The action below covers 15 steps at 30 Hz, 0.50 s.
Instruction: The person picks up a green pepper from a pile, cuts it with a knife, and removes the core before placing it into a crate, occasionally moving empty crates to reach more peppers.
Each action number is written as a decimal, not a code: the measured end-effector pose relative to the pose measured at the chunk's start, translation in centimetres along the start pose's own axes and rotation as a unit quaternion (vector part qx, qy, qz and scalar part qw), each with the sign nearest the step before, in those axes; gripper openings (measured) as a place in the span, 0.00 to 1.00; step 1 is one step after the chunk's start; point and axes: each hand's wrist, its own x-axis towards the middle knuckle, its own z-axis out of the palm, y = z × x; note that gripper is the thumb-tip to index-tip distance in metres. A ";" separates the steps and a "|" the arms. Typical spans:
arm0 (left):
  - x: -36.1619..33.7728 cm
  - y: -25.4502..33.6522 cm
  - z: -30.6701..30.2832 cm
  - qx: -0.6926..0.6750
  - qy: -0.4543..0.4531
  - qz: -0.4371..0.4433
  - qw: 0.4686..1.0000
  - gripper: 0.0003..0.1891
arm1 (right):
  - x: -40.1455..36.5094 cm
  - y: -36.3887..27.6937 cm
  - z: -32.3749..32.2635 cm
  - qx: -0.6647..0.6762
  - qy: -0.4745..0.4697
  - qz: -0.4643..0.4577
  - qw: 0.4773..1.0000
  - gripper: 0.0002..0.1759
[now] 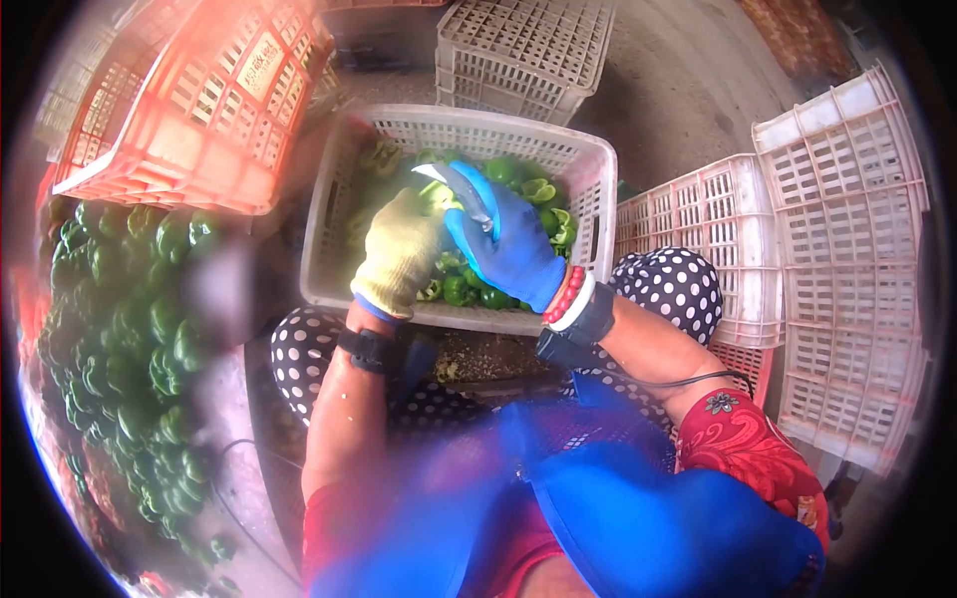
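My left hand (395,251), in a pale yellow knit glove, closes around a light green pepper (439,195). My right hand (518,244), in a blue glove, grips a knife (477,207) whose blade lies against the pepper. The knife's handle is mostly hidden in the glove. Both hands are held close together over a whitish plastic crate (329,244). In that crate lie whole and cut green peppers (538,189), some showing their open insides.
A big heap of green peppers (130,339) lies to the left, below an orange crate (214,95). A grey crate (523,50) stands beyond the working crate. White crates (847,219) stand at the right. Polka-dot-covered knees (673,294) flank the working crate.
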 end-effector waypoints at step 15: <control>-2.3 3.0 -1.0 0.127 0.116 -0.019 0.985 0.21 | 0.6 -1.0 0.4 0.208 -0.011 0.238 0.949 0.28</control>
